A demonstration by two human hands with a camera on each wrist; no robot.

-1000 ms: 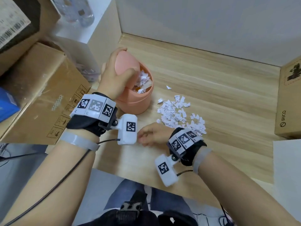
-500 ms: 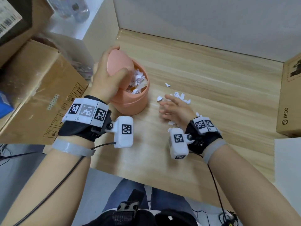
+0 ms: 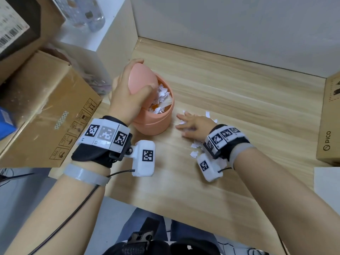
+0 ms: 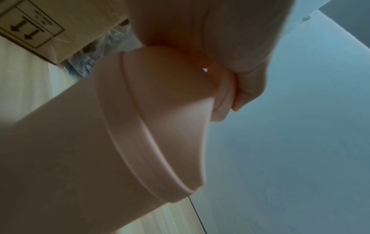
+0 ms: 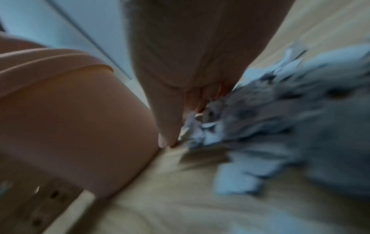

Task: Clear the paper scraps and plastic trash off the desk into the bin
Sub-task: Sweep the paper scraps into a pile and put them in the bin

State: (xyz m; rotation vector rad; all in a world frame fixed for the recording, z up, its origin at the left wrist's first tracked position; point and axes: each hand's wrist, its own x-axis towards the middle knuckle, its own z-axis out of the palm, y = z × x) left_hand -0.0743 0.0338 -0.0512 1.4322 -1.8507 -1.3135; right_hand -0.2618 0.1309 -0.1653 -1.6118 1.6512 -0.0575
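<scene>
A small pink bin (image 3: 154, 124) stands on the wooden desk (image 3: 239, 85), with white paper scraps showing inside it. My left hand (image 3: 128, 96) grips its pink swing lid (image 3: 142, 80) and holds it tipped up; the left wrist view shows the bin (image 4: 100, 150) close below the thumb. My right hand (image 3: 193, 124) lies flat on the desk just right of the bin, fingers straight and pointing left, on top of a pile of white paper scraps (image 3: 195, 150). The blurred right wrist view shows the paper scraps (image 5: 280, 118) heaped against the palm, with the bin (image 5: 70, 118) at the left.
A large cardboard box (image 3: 46, 111) sits left of the bin. Another box marked PICO (image 3: 329, 126) stands at the desk's right edge. Grey walls close off the back and the left. Plastic bottles (image 3: 86, 13) stand on a white ledge at the upper left.
My right hand swung from the near desk edge up onto the scrap pile and now sweeps it left toward the bin. The left hand has kept hold of the lid.
</scene>
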